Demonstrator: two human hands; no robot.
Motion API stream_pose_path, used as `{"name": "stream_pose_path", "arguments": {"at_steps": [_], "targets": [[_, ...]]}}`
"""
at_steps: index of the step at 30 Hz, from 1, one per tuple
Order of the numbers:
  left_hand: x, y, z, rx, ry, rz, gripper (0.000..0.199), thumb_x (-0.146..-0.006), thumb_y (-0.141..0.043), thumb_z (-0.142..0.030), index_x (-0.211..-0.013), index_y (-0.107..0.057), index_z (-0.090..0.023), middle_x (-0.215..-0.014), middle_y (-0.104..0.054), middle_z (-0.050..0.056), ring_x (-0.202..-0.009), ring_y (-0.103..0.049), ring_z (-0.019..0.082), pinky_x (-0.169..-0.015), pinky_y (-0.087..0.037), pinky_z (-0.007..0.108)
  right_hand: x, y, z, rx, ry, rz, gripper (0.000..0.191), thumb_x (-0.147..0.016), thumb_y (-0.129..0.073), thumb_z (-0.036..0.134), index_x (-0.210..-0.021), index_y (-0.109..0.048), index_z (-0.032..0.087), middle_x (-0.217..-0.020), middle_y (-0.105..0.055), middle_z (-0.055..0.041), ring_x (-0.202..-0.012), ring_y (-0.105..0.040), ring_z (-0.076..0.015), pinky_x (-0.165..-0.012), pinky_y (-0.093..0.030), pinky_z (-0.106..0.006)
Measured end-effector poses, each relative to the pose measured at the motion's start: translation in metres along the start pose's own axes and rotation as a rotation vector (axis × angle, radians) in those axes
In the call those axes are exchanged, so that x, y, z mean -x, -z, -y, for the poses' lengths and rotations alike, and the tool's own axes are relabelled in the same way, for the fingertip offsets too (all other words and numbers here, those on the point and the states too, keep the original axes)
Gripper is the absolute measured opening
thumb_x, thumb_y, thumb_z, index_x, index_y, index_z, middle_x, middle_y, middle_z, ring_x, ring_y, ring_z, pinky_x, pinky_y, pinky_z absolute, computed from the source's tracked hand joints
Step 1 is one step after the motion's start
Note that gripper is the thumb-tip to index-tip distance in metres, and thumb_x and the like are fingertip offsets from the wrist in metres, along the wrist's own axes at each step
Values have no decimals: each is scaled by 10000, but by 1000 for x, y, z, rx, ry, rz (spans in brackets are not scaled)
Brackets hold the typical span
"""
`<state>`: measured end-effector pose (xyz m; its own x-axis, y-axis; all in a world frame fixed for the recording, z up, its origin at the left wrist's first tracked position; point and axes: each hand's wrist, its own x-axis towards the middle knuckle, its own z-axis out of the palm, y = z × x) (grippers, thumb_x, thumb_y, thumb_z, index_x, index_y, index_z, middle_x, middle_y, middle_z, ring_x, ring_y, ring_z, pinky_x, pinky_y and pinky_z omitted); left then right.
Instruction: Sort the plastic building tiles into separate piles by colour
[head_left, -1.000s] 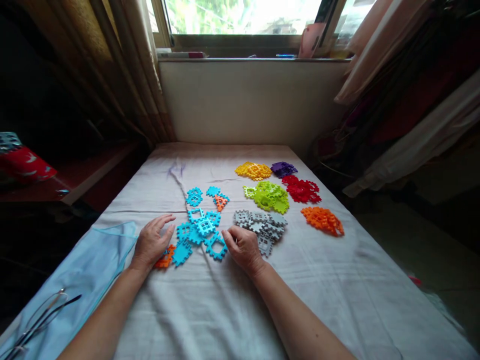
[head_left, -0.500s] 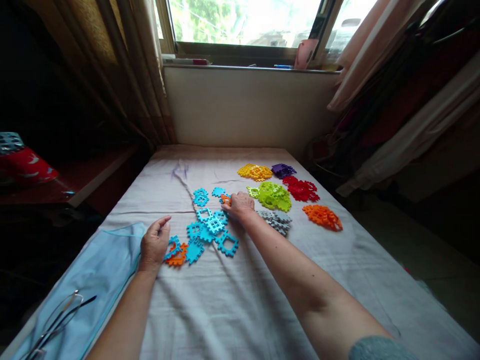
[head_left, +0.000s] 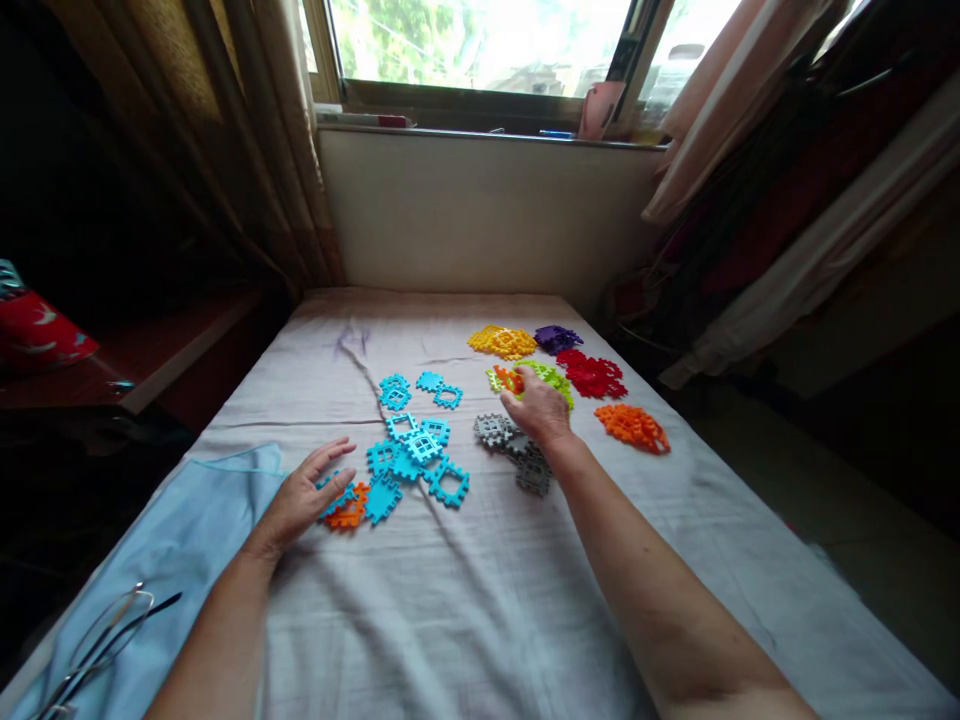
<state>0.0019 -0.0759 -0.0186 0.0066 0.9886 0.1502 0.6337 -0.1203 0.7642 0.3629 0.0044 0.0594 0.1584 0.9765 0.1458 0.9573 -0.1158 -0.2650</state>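
My right hand point(head_left: 541, 405) grips an orange interlocking tile point(head_left: 508, 379) above the lime green tiles point(head_left: 551, 377). My left hand point(head_left: 307, 492) is open, its fingers spread beside and partly over a blue tile. An orange tile point(head_left: 349, 510) lies there too, partly under the blue one. Between my hands spreads a loose group of blue notched tiles point(head_left: 424, 447), some solid and some with window-like openings. Grey tiles point(head_left: 493, 430) lie just left of my right wrist, partly hidden by it.
Yellow tiles point(head_left: 502, 342), purple tiles point(head_left: 557, 339), red tiles point(head_left: 592, 375) and an orange pile point(head_left: 634, 428) lie toward the right. Eyeglasses point(head_left: 112, 640) rest on a light blue cloth point(head_left: 225, 510) at the left. The bed sheet point(head_left: 420, 620) has creases. A wall and window stand beyond.
My right hand has moved right, carrying the orange tile from the blue group to over the lime green pile. The fingers of my left hand have spread and reached toward the blue tile.
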Motion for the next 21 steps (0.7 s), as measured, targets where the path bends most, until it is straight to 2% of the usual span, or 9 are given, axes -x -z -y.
{"name": "stream_pose_path", "arguments": {"at_steps": [2,5,7,9,13,17,21], "targets": [[5,10,4,-123,-44,153,762,-729,-608,-720,-1305,-639,-222,-1500,-506,129,-1371,-489,315,-1119,-416,440,8,7,-40,8,-115,-51,495,-925,-520,399,-1366,-527,174,-1077,-732,-121,-970,-690,-270,-793,-474,-334],[10,22,11,-309,-69,276,868,-714,-632,-719,-1418,-549,-219,-1563,-416,139,-1438,-390,342,-1143,-381,464,20,9,-99,72,-248,-159,467,-918,-535,402,-1319,-564,165,-1036,-730,-132,-944,-677,-274,-774,-455,-341],[12,25,14,-392,-81,321,862,-720,-628,-713,-1425,-545,-224,-1565,-413,133,-1447,-370,348,-1159,-353,470,27,5,-130,149,-244,-214,434,-900,-553,361,-1272,-604,143,-1037,-723,-148,-949,-656,-283,-787,-441,-354],[12,25,16,-426,-72,330,846,-740,-598,-712,-1422,-548,-214,-1558,-424,133,-1444,-380,339,-1167,-342,464,31,-3,-151,213,-194,-253,424,-884,-568,346,-1240,-634,127,-1045,-715,-160,-954,-627,-296,-793,-425,-377],[12,20,14,-426,-46,241,817,-731,-585,-701,-1357,-596,-176,-1511,-490,142,-1395,-458,319,-1161,-360,442,36,-20,-166,239,-124,-325,383,-874,-567,343,-1175,-691,141,-1020,-693,-165,-968,-568,-311,-801,-402,-416],[14,14,0,-412,-53,98,708,-700,-629,-655,-1238,-653,-194,-1312,-659,117,-1232,-600,307,-1094,-443,429,38,-29,-166,182,-119,-423,368,-848,-588,334,-1151,-721,173,-1169,-623,-181,-1034,-522,-333,-827,-404,-463],[14,4,-19,-346,-43,-17,586,-694,-655,-589,-1148,-680,-220,-1172,-722,92,-1129,-643,296,-1046,-473,420,39,-30,-160,142,-57,-526,370,-848,-576,327,-1160,-711,181,-1248,-575,-180,-1073,-511,-341,-856,-409,-479]]}}
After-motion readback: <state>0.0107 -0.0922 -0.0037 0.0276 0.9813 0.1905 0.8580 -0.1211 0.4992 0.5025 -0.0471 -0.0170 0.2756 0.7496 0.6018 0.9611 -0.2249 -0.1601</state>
